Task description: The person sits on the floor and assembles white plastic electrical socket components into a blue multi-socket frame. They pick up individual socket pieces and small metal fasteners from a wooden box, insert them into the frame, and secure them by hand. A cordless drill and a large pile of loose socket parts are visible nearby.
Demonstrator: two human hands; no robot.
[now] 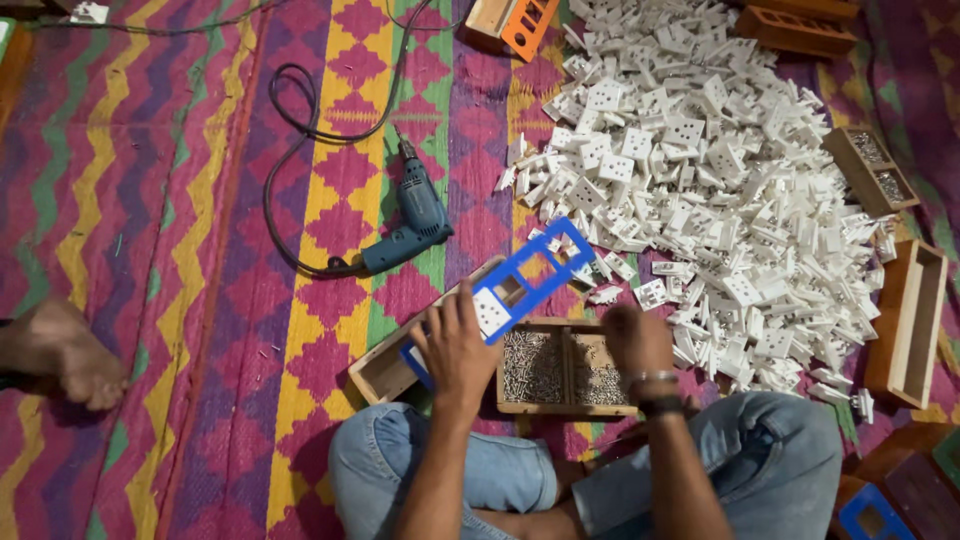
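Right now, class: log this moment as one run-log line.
left hand: holds blue frame | right hand: over screw tray | white sockets pile: beside | drill: idle

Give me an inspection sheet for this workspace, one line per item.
Surface: woven floor mat, zigzag stripes in purple, yellow, green.
Job's things: blue frame with one white socket plate seated in it, lying over a long wooden tray; two-compartment wooden screw box.
Clutter: large heap of white socket parts; wooden boxes at the right.
Grippers: left hand on the blue frame, fingers by the plate; right hand over the screw box, blurred.
Cables: black cord looping from the blue electric drill.
Surroundings: a bare foot at the left edge.
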